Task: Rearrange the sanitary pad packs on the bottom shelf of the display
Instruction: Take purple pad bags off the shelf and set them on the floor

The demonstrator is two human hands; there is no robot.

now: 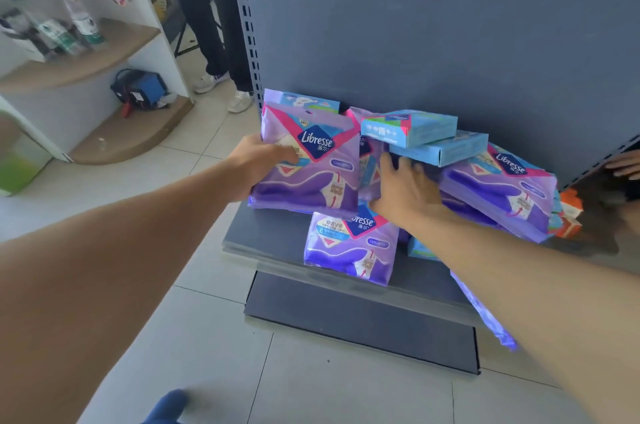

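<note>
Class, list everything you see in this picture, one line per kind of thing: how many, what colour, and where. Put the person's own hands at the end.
Purple pad packs: at least four, purple with pink trim, piled on the bottom shelf; one lies flat at the front.
Blue boxes: two, light blue, stacked on top of the pile.
Orange packs: count unclear, orange and white, right end of the shelf.
Bottom shelf: one, grey, by the tiled floor.
Back panel: one, grey-blue, behind the packs.
Bottles: several, blurred, on the white corner shelf at left.
Left hand: grips the upright purple pack.
Right hand: fingers spread on the pile.
</note>
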